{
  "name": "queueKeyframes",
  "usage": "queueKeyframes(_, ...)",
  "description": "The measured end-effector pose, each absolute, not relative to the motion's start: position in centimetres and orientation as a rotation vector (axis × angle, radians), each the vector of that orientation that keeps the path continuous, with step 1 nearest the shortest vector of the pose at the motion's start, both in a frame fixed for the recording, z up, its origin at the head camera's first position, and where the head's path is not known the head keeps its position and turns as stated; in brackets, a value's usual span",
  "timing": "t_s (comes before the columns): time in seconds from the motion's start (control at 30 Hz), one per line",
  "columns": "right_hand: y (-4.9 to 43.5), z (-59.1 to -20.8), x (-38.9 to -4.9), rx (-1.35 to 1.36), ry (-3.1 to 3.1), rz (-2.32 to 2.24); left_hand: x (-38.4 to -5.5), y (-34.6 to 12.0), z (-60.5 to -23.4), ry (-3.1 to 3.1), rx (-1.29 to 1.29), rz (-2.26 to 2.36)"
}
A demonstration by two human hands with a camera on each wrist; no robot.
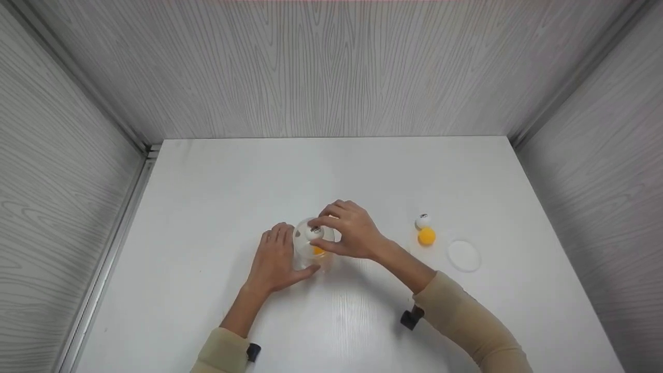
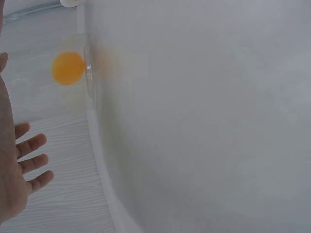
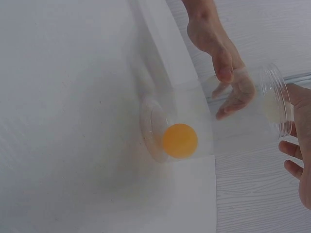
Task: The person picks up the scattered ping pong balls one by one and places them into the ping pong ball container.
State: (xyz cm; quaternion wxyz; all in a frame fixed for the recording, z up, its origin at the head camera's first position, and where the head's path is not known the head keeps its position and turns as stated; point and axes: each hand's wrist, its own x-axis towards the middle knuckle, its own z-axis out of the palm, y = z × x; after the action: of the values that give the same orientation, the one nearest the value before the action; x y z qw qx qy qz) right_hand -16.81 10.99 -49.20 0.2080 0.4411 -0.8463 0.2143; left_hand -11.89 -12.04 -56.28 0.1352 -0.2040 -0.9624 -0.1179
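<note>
A clear plastic jar (image 3: 233, 131) stands upright on the white table, its threaded mouth facing up. Inside, an orange table tennis ball (image 3: 180, 141) lies at the bottom. My left hand (image 1: 274, 261) holds the jar from the left, with its thumb across the near side and the other fingers along the far left. At the mouth, my right hand (image 1: 352, 230) pinches a white ball (image 1: 314, 232) with dark print between thumb and fingertips. The left wrist view shows the orange ball through the jar wall, with the left fingers (image 2: 34, 163) beside it.
Right of the hands, another white ball (image 1: 422, 221) and an orange ball (image 1: 427, 236) lie close together. Beside them is a flat, pale round lid (image 1: 449, 255). Wood-grain panels (image 1: 331, 67) enclose the table at the back and both sides.
</note>
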Motion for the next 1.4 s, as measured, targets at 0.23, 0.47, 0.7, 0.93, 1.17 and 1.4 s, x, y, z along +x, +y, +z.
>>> queueKeyframes(0.23, 11.1, -49.3, -16.9, 1.240, -2.336, 0.586, -11.9, -11.9, -56.3, -2.782, -0.592, -0.341)
queueKeyframes(0.47, 11.1, -49.4, -17.0, 1.246, -2.318, 0.560, -12.0, -11.9, -56.6, -2.751, -0.605, -0.321)
queueKeyframes(0.7, 11.1, -49.3, -17.0, 1.250, -2.321, 0.549, -11.9, -11.9, -56.6, -2.755, -0.601, -0.326)
queueKeyframes(0.93, 11.5, -49.0, -17.0, 1.263, -2.344, 0.550, -11.8, -11.9, -56.5, -2.772, -0.592, -0.328)
queueKeyframes(1.17, 13.0, -48.3, -17.1, 1.231, -2.356, 0.596, -11.7, -11.9, -56.4, -2.778, -0.590, -0.314)
queueKeyframes(1.4, 14.6, -48.0, -17.0, 1.202, -2.370, 0.625, -11.7, -12.0, -56.4, -2.788, -0.585, -0.300)
